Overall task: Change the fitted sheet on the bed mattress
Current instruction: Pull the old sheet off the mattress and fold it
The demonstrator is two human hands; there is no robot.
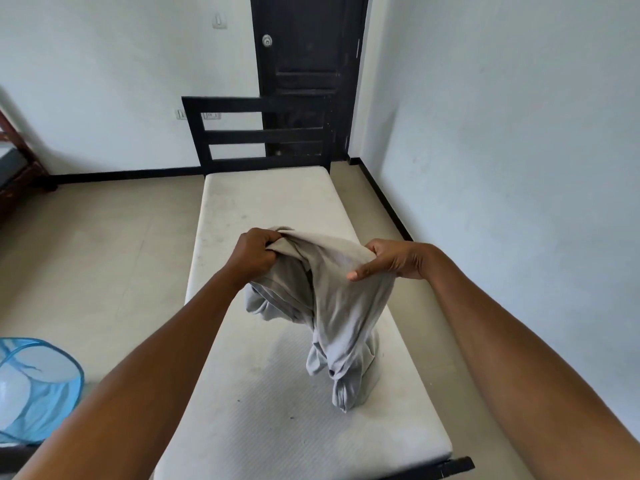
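Note:
A bare white mattress (270,195) lies on a black bed frame and runs away from me toward a black slatted headboard (256,133). Above its middle I hold up a bunched grey fitted sheet (341,306). My left hand (252,254) grips the sheet's top edge on the left. My right hand (391,261) pinches the same edge on the right, thumb on the near side. The rest of the sheet hangs down in folds, and its lowest end reaches the mattress surface.
A blue mesh laundry hamper (34,389) stands on the tiled floor at the lower left. A dark door (308,64) is behind the headboard. A white wall runs close along the bed's right side. Dark wooden furniture (17,161) sits at the far left.

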